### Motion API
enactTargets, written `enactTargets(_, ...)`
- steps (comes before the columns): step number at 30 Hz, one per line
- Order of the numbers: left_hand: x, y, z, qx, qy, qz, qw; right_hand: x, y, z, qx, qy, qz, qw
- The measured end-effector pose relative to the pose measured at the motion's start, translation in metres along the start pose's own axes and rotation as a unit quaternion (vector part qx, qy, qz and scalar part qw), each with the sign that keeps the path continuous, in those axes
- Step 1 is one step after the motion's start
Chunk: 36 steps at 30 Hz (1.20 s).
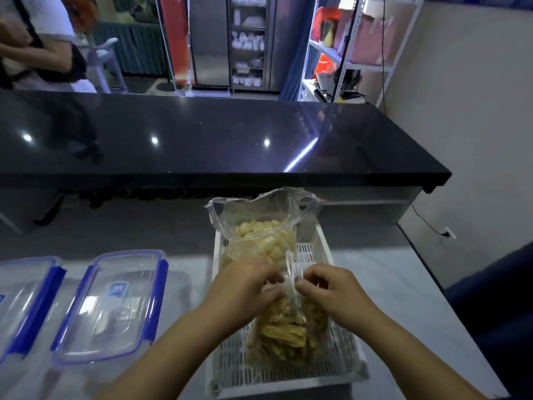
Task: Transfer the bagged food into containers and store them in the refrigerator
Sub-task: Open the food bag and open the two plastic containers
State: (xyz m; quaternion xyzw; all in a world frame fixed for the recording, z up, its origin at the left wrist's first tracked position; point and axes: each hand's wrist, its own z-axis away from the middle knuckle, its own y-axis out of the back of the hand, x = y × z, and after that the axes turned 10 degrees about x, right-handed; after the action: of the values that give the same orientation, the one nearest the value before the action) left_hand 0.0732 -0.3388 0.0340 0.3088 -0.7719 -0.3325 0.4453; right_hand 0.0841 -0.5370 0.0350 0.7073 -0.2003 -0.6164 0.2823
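A white slotted basket (343, 353) sits on the grey table in front of me. Two clear plastic bags of food lie in it: a far bag of pale yellow pieces (259, 235) with its mouth open, and a near bag of darker yellow strips (285, 339). My left hand (245, 287) and my right hand (331, 290) both pinch the plastic at the top of the near bag, fingers curled, close together. Two clear containers with blue clips stand to the left: one beside the basket (112, 307), the other at the frame's left edge (23, 295). Both have lids on.
A long black glossy counter (202, 140) runs across behind the table. Beyond it stand a glass-door refrigerator (248, 41), a white shelf rack (346, 53) at the right, and another person (37, 47) at the far left. A wall lies to the right.
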Motion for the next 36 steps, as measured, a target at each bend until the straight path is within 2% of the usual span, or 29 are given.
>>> enactTargets(5, 0.006, -0.016, 0.013, 0.004, 0.027, 0.013, 1.000, -0.010, 0.001, 0.011, 0.054, -0.078, -0.105, 0.990)
enactTargets(11, 0.019, -0.020, 0.015, 0.018, 0.012, 0.006, 1.000, -0.036, 0.024, 0.016, 0.115, -0.070, -0.195, 0.971)
enactTargets(18, 0.028, -0.014, 0.018, 0.108, -0.014, 0.005, 0.994, -0.052, 0.042, 0.022, 0.130, -0.035, -0.188, 0.973)
enactTargets(21, 0.026, -0.011, 0.020, 0.120, -0.010, 0.017, 0.993, -0.045, 0.044, 0.023, 0.193, -0.061, -0.269, 0.942)
enactTargets(23, 0.024, -0.010, 0.023, 0.121, -0.002, 0.030, 0.992, -0.035, 0.042, 0.022, 0.229, -0.082, -0.242, 0.939)
enactTargets(24, 0.023, -0.009, 0.024, 0.120, 0.002, 0.035, 0.992, -0.031, 0.037, 0.024, 0.215, -0.090, -0.205, 0.951)
enactTargets(27, 0.019, -0.007, 0.025, 0.113, 0.021, 0.039, 0.993, -0.024, 0.012, 0.034, 0.094, -0.092, -0.144, 0.981)
enactTargets(29, 0.016, -0.005, 0.023, 0.111, 0.037, 0.041, 0.992, -0.024, -0.002, 0.037, 0.048, -0.073, -0.129, 0.988)
enactTargets(34, 0.012, -0.004, 0.021, 0.106, 0.029, 0.029, 0.994, -0.027, -0.015, 0.026, 0.116, -0.011, -0.056, 0.992)
enactTargets(36, 0.012, -0.004, 0.021, 0.104, 0.023, 0.024, 0.994, -0.027, -0.016, 0.024, 0.106, -0.003, -0.060, 0.993)
